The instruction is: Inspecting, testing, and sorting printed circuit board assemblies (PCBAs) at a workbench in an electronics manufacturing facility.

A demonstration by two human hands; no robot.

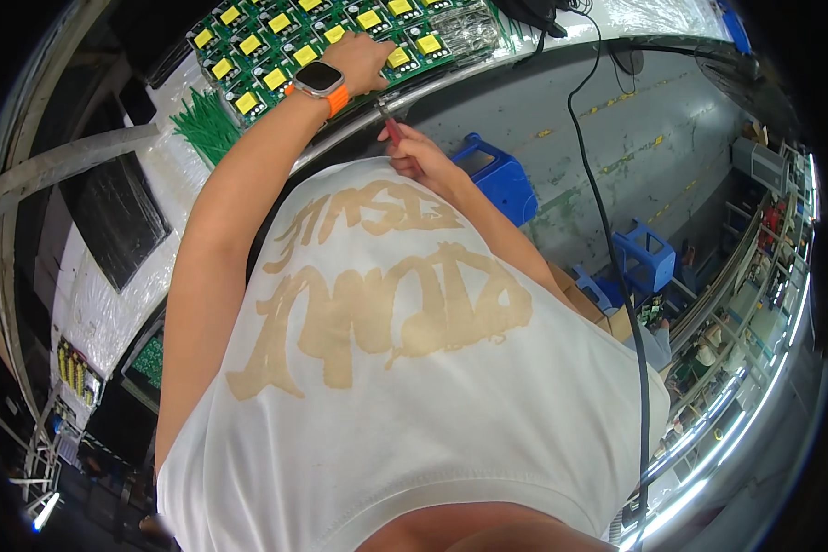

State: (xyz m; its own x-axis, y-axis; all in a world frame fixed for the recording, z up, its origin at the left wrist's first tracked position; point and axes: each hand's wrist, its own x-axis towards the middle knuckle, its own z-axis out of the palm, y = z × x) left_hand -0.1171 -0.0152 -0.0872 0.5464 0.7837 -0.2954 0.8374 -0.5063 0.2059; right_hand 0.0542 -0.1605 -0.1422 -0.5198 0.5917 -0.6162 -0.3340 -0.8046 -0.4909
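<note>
My left hand (359, 63), with an orange-banded watch on its wrist, rests over the panel of green circuit boards (276, 48) on the bench. Its fingers are spread near the panel's front edge, and I see nothing held in them. Each board carries a yellow block-shaped part. Below that edge, close to my body, my right hand (418, 154) is closed round a red-handled hand tool (393, 129). The tool's metal head points up toward the bench edge; its exact kind is too small to make out.
A bundle of thin green strips (208, 126) lies left of the boards. Black cables (575, 92) hang from the bench at the right. Blue plastic stools (501, 179) stand on the grey floor. Shelving with goods (754, 248) lines the far right.
</note>
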